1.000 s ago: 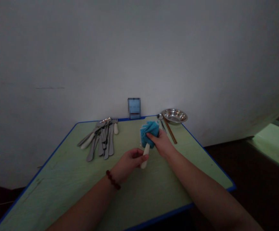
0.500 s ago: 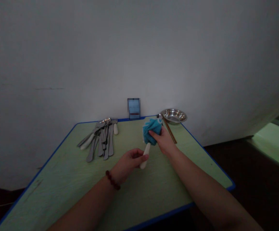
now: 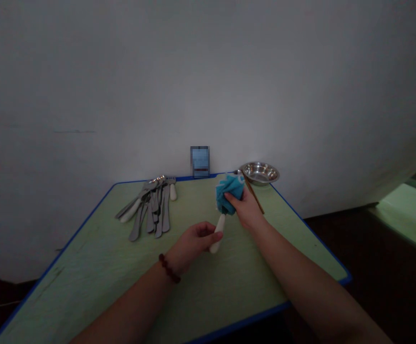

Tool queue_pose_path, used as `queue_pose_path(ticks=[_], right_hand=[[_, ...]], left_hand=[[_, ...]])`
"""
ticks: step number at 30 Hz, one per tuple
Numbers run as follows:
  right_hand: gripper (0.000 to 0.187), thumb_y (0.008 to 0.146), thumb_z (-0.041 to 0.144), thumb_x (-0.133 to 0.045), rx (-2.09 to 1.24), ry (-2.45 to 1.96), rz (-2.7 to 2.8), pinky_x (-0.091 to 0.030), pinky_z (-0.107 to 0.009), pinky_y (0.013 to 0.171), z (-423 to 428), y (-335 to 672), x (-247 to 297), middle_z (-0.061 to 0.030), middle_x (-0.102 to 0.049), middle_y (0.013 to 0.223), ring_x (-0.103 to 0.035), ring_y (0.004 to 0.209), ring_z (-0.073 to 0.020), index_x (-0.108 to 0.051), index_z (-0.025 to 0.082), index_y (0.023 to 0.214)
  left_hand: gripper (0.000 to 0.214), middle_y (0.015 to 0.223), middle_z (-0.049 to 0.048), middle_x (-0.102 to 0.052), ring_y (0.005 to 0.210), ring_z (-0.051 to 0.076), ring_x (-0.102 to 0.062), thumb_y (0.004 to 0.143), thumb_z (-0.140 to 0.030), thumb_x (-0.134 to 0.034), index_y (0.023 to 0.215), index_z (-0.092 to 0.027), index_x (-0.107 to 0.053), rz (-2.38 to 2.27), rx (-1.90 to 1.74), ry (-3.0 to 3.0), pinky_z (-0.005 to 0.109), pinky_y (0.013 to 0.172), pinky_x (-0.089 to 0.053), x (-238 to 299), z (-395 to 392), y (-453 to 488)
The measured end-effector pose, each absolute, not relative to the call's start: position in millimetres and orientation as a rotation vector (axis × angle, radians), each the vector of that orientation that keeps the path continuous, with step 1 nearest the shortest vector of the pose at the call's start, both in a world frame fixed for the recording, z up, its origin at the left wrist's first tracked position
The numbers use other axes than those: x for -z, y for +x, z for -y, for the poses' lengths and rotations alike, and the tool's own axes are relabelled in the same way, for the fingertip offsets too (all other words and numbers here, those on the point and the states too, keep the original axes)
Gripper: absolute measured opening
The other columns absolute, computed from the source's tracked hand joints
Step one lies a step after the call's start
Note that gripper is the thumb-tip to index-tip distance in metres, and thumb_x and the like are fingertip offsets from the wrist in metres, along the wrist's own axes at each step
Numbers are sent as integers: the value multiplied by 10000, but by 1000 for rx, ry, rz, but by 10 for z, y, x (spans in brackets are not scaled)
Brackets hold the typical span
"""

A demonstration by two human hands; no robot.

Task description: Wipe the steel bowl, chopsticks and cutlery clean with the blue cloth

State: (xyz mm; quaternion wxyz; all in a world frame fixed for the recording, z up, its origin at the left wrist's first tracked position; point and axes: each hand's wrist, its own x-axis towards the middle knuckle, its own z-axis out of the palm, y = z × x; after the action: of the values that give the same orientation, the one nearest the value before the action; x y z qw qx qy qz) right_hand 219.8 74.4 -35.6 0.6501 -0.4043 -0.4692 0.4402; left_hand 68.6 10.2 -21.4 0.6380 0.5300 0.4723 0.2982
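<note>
Above the table, my left hand (image 3: 201, 239) pinches the white handle (image 3: 218, 235) of a piece of cutlery, angled up and to the right. Its head is hidden inside a folded blue cloth (image 3: 227, 193) with pale edges, so I cannot tell whether it is a fork, spoon or knife. My right hand (image 3: 244, 206) is closed around the cloth, the thumb pressing on its near face.
Left of my hands lies a pile of cutlery (image 3: 154, 205). A metal bowl (image 3: 261, 173) stands at the back right, with chopsticks (image 3: 255, 195) and a spoon (image 3: 237, 172) beside it. A blurred-out upright device (image 3: 200, 162) leans at the wall; the table (image 3: 96, 277) has a blue edge.
My right hand and the blue cloth have shifted slightly right and up along the utensil. The left hand keeps its hold on the white handle, nearly still.
</note>
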Motion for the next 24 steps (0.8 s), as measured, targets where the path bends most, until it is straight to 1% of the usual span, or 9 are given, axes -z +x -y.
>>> queue_pose_path(ticks=[5, 10, 15, 20, 24], right_hand=[[310, 562, 262, -678, -1158, -897, 912, -487, -311, 687, -697, 2123, 337, 7, -631, 786, -591, 690, -125, -560, 204, 843], [309, 560, 252, -678, -1190, -844, 872, -491, -305, 683, -651, 2073, 343, 15, -628, 783, -587, 688, -120, -560, 212, 842], [310, 541, 246, -688, -1240, -836, 829, -494, -297, 663, -643, 2043, 330, 12, -626, 753, -586, 663, -120, -560, 194, 819], [332, 537, 258, -688, -1228, -883, 825, -490, -325, 695, -646, 2036, 338, 2, -630, 769, -591, 689, -134, -553, 191, 832], [369, 549, 281, -678, -1173, -937, 886, -483, -333, 722, -655, 2049, 366, -14, -634, 831, -596, 751, -150, -547, 194, 883]], left_hand=[[252, 547, -57, -501, 482, 65, -433, 590, -361, -632, 656, -154, -505, -1082, -692, 1220, 211, 498, -328, 225, -105, 693], [257, 544, -58, -500, 488, 70, -440, 576, -362, -641, 650, -158, -503, -1086, -699, 1202, 216, 503, -332, 211, -96, 702], [259, 551, -60, -499, 489, 68, -435, 579, -364, -640, 659, -159, -502, -1077, -706, 1192, 214, 499, -326, 198, -86, 706], [237, 553, -59, -497, 494, 67, -435, 595, -344, -631, 659, -157, -499, -1089, -713, 1200, 211, 501, -326, 206, -93, 706], [239, 554, -60, -496, 486, 64, -431, 599, -344, -626, 670, -158, -494, -1082, -726, 1199, 206, 493, -323, 204, -95, 706]])
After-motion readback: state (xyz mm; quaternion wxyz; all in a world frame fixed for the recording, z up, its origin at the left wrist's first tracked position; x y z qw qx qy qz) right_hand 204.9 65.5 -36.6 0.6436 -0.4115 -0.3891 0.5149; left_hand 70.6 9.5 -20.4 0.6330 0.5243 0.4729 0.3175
